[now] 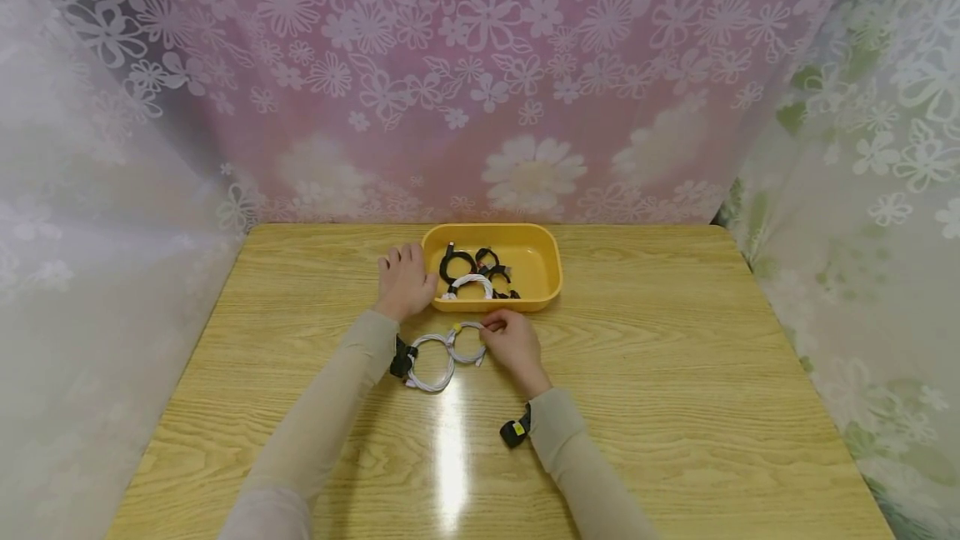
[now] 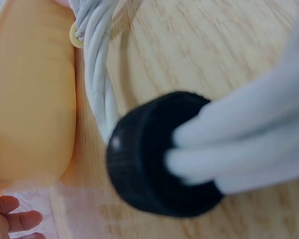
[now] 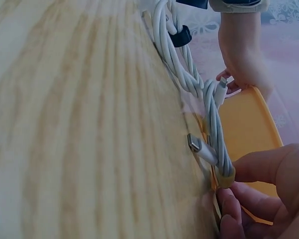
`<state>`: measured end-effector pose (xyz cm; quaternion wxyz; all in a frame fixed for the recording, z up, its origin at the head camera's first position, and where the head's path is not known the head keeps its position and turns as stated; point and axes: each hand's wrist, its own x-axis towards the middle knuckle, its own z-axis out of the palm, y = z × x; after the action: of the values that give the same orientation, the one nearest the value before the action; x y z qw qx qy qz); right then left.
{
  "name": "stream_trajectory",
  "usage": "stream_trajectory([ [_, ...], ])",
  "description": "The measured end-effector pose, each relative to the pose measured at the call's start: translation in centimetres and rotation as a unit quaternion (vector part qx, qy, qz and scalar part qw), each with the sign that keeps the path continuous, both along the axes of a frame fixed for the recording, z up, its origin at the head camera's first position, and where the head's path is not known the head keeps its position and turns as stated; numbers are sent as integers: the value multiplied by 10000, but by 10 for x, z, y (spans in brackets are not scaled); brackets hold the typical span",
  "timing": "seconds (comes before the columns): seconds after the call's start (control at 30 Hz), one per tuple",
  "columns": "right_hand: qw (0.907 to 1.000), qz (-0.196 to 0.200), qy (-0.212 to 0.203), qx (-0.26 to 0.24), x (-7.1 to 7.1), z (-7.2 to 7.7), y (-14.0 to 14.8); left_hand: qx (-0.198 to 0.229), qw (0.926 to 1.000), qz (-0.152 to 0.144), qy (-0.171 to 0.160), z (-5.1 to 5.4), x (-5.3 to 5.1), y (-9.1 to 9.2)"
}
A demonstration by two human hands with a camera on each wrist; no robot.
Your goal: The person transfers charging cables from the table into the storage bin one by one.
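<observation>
small white coil (image 1: 465, 360) sits on or just over the worktop (image 1: 675, 357), near the front wall of the yellow tray (image 1: 534, 267), which lies at about 1 o'clock from it; whether it is lifted clear is hard to tell. seen by the head camera it is a nearly round ring, with a yellow tie (image 1: 457, 328) at 11 o'clock and a connector end pointing out at 5 o'clock. seen by the right wrist camera it is almost edge-on, its long axis running from just before 12 o'clock to just before 6, one metal-tipped plug (image 3: 202, 149) aiming at 10 o'clock.

the right hand (image 1: 513, 346), at 3 o'clock from the coil, grasps it, pinching it between thumb and fingers. the left hand (image 1: 403, 280) rests at the tray's 9 o'clock end, fingers loose and unclenched, thumb against the rim.

the larger white coil (image 1: 429, 391) lies at 8 o'clock from the small one, their edges meeting in the head view; its black band (image 2: 162, 154) is at 10 o'clock of its ring. inside the tray, toward its 9 o'clock side, are a black coil (image 1: 443, 268), other dark cables and a white bundle (image 1: 472, 279) at the near wall.
</observation>
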<state>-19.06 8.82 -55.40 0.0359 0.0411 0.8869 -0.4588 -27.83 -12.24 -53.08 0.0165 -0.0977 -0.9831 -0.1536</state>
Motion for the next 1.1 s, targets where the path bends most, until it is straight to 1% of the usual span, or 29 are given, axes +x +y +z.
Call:
stream_trajectory([
  [0.13,10000,-28,-26,91,-1,-2,0,19,10000,17,-14,0,0,0],
  [0.27,10000,-46,-34,33,0,-1,1,42,10000,37,-28,0,0,1],
  [0.47,9996,-169,70,-208,1,-2,3,37,10000,32,-58,0,0,1],
  [0.63,9987,-173,185,-448,2,-1,5,31,10000,45,-49,0,0,1],
  [0.73,9993,-78,218,-299,2,-2,5,33,10000,45,-23,-1,-1,0],
  [0.83,9996,28,283,41,2,-3,3,48,10000,33,1,-1,-1,0],
  [0.93,9989,46,351,295,3,-3,2,33,10000,40,14,-1,0,1],
  [1.0,9988,25,374,319,3,-4,2,11,10000,49,12,-1,0,1],
  [1.1,9993,-66,350,100,2,-6,3,7,10000,69,-5,0,0,1],
])
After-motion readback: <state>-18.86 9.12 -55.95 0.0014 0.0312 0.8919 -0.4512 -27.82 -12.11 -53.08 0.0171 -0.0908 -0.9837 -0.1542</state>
